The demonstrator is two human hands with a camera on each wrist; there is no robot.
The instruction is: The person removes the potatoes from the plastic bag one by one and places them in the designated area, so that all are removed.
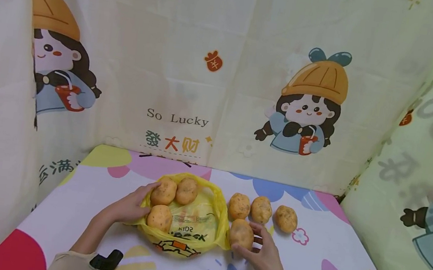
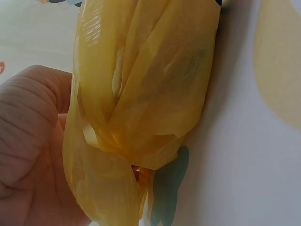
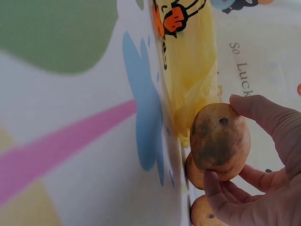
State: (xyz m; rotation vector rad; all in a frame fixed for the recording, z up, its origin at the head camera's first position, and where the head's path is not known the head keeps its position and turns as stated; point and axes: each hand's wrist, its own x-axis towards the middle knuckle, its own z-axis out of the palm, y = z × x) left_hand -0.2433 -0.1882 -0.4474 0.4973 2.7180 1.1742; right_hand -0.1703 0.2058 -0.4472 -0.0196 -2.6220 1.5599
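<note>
- While our right hand pinched a potato by the bag's right side, our left hand touched its left rim, perhaps steadying it; whether those fingers gripped, we couldn't tell.
- Three potatoes sat inside; three others lay right of it, presumably for easy reach.
- We read "KIDS", apparently reversed, on the bag, and "So Lucky" and "發大财" on the backdrop.
</note>
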